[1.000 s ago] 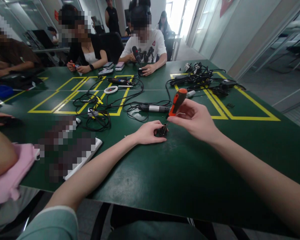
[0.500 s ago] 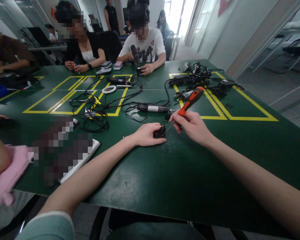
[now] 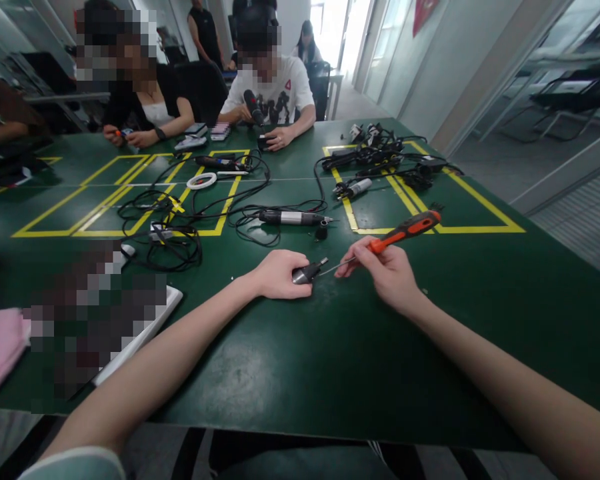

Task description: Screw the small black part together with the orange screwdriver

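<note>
Small dark part, lying on its side on the green desk, midway between the near and far edges, clamped under the curled fingers of the left hand. The right hand is closed on an orange-handled screwdriver, its thin shaft pointing at the part's metal end; whether they touch cannot be told. Toward the far edge lie a black-and-silver cylindrical tool and tangled cables.

I see glossy orange/black plastic screwdriver handle w/ thin metal shaft; beside it, matt green surface, slightly scuffed.
</note>
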A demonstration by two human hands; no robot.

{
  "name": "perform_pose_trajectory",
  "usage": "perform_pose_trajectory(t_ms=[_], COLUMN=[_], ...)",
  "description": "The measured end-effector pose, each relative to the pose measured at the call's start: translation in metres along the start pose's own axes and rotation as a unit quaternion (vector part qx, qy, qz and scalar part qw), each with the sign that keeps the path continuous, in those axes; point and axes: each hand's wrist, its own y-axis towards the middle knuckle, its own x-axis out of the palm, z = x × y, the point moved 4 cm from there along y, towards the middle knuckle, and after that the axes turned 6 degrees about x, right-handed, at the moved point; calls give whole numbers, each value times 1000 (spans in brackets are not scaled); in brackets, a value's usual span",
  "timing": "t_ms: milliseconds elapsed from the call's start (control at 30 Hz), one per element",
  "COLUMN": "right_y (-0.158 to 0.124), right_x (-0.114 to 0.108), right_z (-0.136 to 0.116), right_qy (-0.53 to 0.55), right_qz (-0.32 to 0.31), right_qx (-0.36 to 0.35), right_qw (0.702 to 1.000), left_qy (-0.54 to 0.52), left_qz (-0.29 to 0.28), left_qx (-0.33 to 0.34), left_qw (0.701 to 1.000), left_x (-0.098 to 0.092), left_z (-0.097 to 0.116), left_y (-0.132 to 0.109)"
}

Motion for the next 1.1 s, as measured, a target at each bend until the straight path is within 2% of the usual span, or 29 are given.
perform_pose_trajectory(t_ms=[200, 367, 833, 967, 1100], right_y=[-12, -15, -19, -24, -29], right_x=[10, 12, 15, 18, 27], right_z=[-7, -5, -4, -10, -17], right_qy=[-94, -125, -170, -238, -318], right_qz=[17, 2, 16, -5, -42], right_qx=[-86, -95, -136, -191, -303], right_qw=[992, 988, 976, 952, 897], left_qy=[2, 1, 8, 13, 27], left_qz=[-5, -4, -4, 1, -1], left_qx=[0, 0, 6, 9, 8], left_qw=[1000, 1000, 1000, 1000, 1000], left_x=[-1, -1, 1, 2, 3], left_z=[1, 1, 0, -1, -1], left_y=[1, 1, 2, 1, 1])
